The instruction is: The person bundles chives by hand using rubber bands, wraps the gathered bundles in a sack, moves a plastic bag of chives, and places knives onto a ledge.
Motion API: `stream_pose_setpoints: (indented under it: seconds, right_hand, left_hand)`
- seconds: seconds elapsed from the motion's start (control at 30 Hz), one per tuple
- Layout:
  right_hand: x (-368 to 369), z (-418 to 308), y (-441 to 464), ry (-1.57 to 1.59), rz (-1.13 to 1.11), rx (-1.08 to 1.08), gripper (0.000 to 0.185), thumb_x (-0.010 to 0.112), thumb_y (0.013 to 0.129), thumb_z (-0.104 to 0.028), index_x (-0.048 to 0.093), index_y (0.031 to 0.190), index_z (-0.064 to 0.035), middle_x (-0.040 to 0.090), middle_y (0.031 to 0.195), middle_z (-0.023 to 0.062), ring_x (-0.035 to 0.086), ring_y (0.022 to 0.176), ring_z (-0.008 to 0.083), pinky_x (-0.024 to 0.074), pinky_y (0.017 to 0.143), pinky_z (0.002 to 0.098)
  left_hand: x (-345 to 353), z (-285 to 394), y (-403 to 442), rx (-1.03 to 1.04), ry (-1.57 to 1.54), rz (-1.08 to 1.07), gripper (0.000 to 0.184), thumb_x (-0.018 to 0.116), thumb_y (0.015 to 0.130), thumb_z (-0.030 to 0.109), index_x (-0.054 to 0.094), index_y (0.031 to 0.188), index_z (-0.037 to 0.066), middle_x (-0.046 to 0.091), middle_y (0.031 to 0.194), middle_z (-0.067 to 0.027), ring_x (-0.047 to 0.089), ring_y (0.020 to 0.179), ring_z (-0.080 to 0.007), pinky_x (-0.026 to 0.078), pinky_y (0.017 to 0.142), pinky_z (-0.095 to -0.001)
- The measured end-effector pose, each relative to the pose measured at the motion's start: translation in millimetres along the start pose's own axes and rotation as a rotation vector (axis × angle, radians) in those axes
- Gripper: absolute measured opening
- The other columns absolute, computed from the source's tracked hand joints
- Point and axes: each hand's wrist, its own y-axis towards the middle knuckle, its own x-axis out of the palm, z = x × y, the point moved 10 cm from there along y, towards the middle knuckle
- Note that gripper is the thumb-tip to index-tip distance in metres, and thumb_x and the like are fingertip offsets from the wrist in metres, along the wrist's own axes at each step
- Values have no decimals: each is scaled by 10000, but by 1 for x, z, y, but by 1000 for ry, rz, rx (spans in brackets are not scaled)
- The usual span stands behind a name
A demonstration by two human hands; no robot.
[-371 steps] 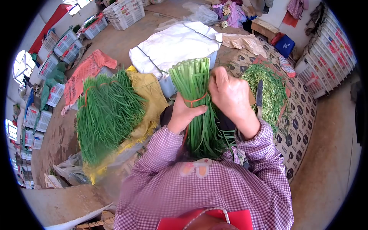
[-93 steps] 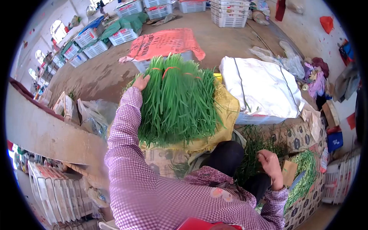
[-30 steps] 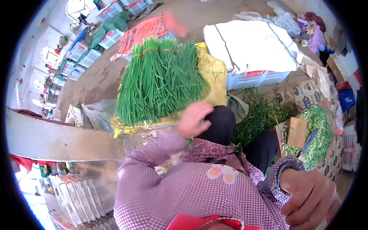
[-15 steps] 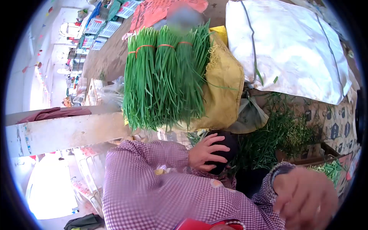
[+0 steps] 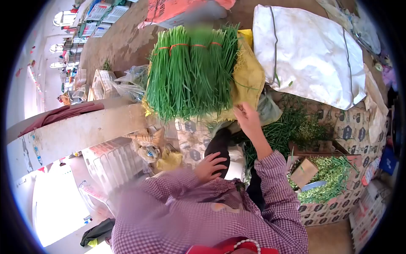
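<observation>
My left hand [image 5: 210, 167] lies with spread fingers on my dark-clothed knee [image 5: 220, 146]. My right hand [image 5: 247, 118] is stretched forward at the near edge of a yellow woven sack [image 5: 249, 80]. Its fingers are bent and a little apart, and I see nothing held in them. Just beyond and to the left, several bundles of long green chive-like leaves [image 5: 179, 80] lie side by side on the sack, tied with red bands. A blurred spot hides part of their far ends. Loose green leaves [image 5: 275, 137] are heaped right of my right forearm.
A white strapped sack [image 5: 308, 55] lies at the back right. Near right stands a box of green trimmings [image 5: 327, 192] with a brown block [image 5: 304, 172] and a bluish-grey flat piece [image 5: 314, 185]. A pale beam [image 5: 84, 129] runs along the left, beside a white crate [image 5: 114, 161].
My right hand has moved from the near right, close to the camera, forward and left to the yellow sack's edge. My left hand stays on my knee. The camera view has shifted.
</observation>
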Motion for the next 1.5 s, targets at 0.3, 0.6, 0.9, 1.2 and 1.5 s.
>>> stream_pose_setpoints:
  seconds: [0.3, 0.6, 0.9, 1.2, 1.5]
  right_hand:
    - [105, 55, 103, -899, -110, -152, 294, 608, 867, -296, 603, 977, -23, 629, 773, 150, 616, 723, 340, 464, 622, 431]
    - [141, 27, 83, -952, -86, -94, 169, 548, 889, -166, 599, 841, -12, 597, 752, 181, 578, 701, 383, 451, 595, 452]
    - [68, 65, -11, -1482, -717, 1128, 625, 586, 912, -366, 386, 1416, -55, 413, 1449, 147, 512, 1232, 314, 454, 1018, 393]
    - [60, 45, 40, -1258, -522, 688, 349, 509, 949, -235, 560, 1244, -55, 648, 1106, 176, 636, 970, 324, 517, 824, 421]
    - [104, -3, 99, -1140, -569, 326, 333, 558, 908, -233, 584, 1175, -37, 666, 1058, 169, 640, 956, 342, 507, 844, 408]
  left_hand:
    - [-197, -103, 62, -55, 161, 607, 462, 599, 838, 185, 523, 1281, 79, 452, 1405, -92, 309, 1374, -345, 227, 1139, -504]
    - [-177, -221, 137, -157, -85, 237, 472, 276, 1020, 372, 517, 1353, 141, 381, 1489, 29, 133, 1456, -258, 14, 1183, -507]
    - [-235, -208, 60, -89, -513, 634, 313, 575, 824, 31, 622, 1128, 90, 561, 1294, -84, 429, 1301, -306, 305, 1122, -450]
    - [-272, -341, -123, -759, 2, 1139, 478, 497, 753, -105, 632, 1132, 153, 540, 1024, -114, 546, 964, -302, 476, 800, -403]
    - [-275, -371, -100, -585, 195, 900, 247, 640, 784, 32, 658, 1017, 110, 602, 975, -72, 591, 919, -285, 496, 789, -396]
